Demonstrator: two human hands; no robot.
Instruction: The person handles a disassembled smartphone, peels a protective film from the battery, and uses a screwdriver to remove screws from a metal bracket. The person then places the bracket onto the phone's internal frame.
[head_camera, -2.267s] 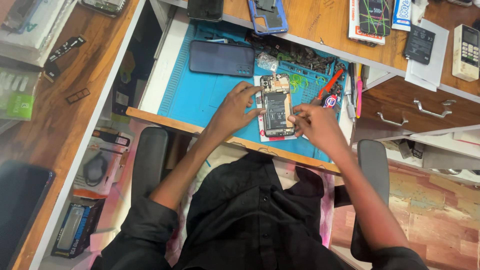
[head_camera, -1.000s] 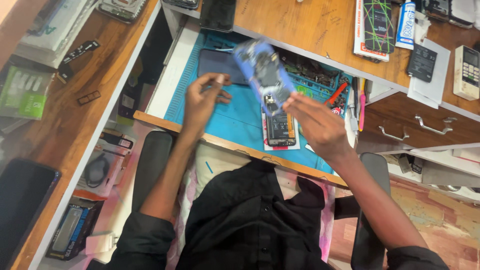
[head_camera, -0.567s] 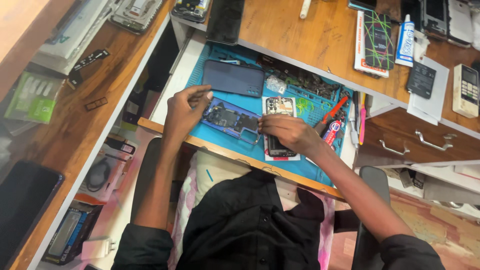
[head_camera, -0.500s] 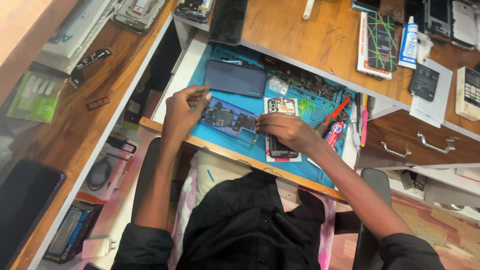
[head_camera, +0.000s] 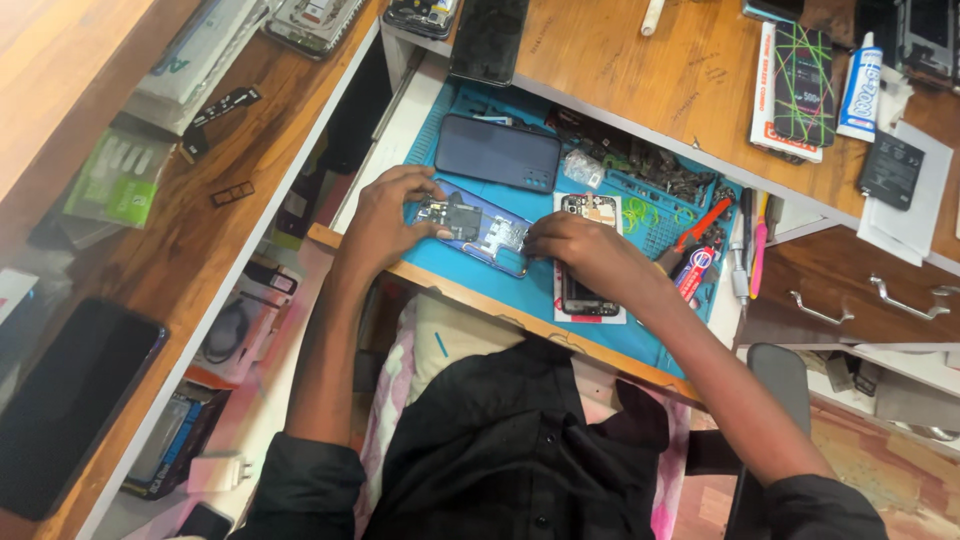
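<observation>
The blue phone back frame (head_camera: 478, 228) I'm working on lies flat on the blue mat, inner side up, a dark board at its left end. My 2 hands pinch it from either end.

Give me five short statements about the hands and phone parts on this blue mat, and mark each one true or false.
1. Both hands touch the blue phone frame. True: the left hand is at its left end, the right hand at its right end.
2. The dark back cover lies under the left hand. False: it lies apart, farther from the person.
3. An opened phone lies partly under the right hand. True.
4. The blue mat sits on the floor. False: it lies in a pulled-out drawer.
5. A white glue tube lies on the wooden desk. True.
</observation>
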